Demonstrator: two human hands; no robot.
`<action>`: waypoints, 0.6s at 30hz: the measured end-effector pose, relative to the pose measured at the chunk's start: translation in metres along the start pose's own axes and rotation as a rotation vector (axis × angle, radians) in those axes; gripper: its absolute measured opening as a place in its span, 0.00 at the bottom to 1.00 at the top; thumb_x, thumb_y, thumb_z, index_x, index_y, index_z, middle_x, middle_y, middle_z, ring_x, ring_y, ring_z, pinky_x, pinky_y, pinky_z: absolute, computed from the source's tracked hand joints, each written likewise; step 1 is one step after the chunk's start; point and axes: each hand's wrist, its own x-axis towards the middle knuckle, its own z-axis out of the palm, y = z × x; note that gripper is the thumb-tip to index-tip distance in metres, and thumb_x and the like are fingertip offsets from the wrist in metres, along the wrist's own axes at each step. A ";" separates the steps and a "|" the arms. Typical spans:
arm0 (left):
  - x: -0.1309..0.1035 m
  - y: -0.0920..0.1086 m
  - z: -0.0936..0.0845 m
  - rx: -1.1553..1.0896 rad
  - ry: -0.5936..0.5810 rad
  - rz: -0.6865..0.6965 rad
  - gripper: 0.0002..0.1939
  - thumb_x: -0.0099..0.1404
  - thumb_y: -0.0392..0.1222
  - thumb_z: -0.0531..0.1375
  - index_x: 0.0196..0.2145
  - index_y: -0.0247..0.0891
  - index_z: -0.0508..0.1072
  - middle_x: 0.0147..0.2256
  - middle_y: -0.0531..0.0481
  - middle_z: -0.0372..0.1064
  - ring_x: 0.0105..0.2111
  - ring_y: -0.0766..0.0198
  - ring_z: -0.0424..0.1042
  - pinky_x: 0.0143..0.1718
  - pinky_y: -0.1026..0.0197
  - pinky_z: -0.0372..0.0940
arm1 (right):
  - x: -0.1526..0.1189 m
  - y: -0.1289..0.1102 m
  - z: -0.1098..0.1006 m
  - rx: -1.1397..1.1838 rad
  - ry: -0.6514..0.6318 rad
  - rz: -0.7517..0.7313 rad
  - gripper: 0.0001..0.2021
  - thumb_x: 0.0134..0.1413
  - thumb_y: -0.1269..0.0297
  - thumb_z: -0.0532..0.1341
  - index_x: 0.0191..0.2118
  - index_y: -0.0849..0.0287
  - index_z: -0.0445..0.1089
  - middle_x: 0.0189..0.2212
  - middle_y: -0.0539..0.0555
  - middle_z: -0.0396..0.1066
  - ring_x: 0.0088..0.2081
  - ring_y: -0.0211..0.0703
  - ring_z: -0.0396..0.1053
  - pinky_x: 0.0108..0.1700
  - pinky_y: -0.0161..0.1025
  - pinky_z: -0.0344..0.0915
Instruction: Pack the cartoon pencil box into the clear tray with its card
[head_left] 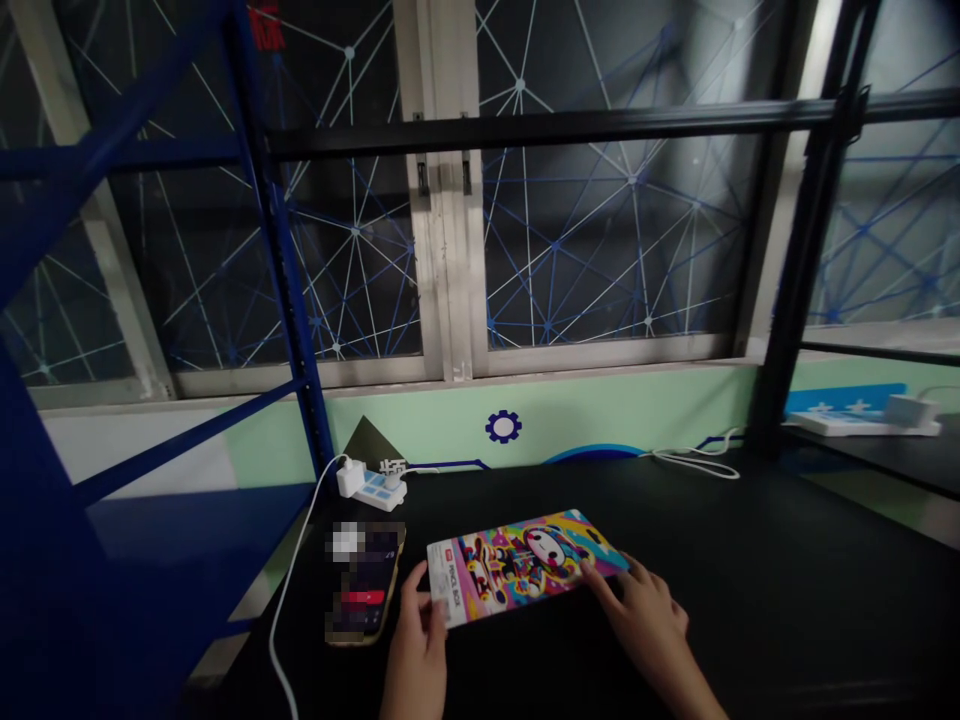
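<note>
A colourful flat pencil box (517,568), with a cartoon figure and the printed words PENCIL BOX, lies tilted sideways across the black table. My left hand (421,622) is closed around its left end, the thumb at the near corner and the fingers along the left edge. At the other end, my right hand (643,606) grips the right edge, one finger resting on the printed face; the undersides of both grips are hidden. Just left of my left hand lies a phone (384,580) with its screen lit and partly blurred.
A white power strip (381,490) with a plug stands behind the phone, and its white cable (289,580) runs down the left side. More cable (697,462) lies at the back right of the black table (765,590). Blue and black posts (281,270) frame the space.
</note>
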 end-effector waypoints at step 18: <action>0.004 0.008 -0.006 -0.069 -0.013 -0.048 0.32 0.66 0.63 0.55 0.57 0.39 0.72 0.32 0.50 0.73 0.27 0.62 0.68 0.32 0.59 0.66 | -0.058 -0.117 0.006 -0.020 -0.569 -0.784 0.29 0.66 0.48 0.60 0.70 0.40 0.57 0.70 0.52 0.58 0.71 0.58 0.52 0.70 0.67 0.43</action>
